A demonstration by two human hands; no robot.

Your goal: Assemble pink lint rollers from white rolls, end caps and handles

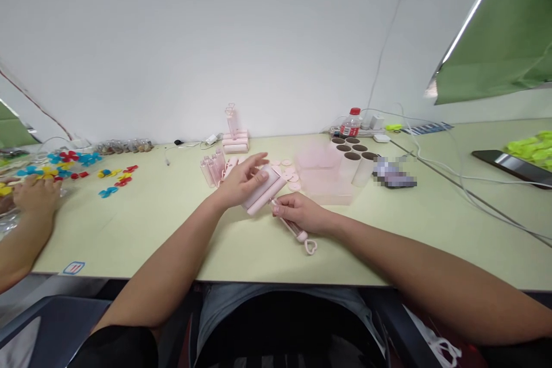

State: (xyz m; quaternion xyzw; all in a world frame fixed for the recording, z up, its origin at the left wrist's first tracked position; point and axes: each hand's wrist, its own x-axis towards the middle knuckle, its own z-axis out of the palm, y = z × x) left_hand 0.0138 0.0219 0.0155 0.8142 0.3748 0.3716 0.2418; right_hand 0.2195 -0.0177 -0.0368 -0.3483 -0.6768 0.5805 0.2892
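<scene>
A pale pink lint roller (268,191) is tilted between my two hands above the table. My right hand (301,213) is wrapped round its clear, slim handle, whose heart-shaped loop hangs toward me. At the wide roller head, my left hand (242,181) grips the far left side, thumb laid on the pale surface and fingers partly stretched past the edge. Beyond my hands lie flat pink round pieces (294,186). Clear pink handles (212,167) stand upright behind my left hand, close to some pink roller parts.
Pink translucent boxes (324,172) and several cardboard-lined rolls (352,156) stand right of centre. A bottle (351,123), cables and a phone (509,167) are farther right. Pink rollers (235,141) stack by the wall. At left, another person's hand (37,198) is near coloured plastic pieces (69,164).
</scene>
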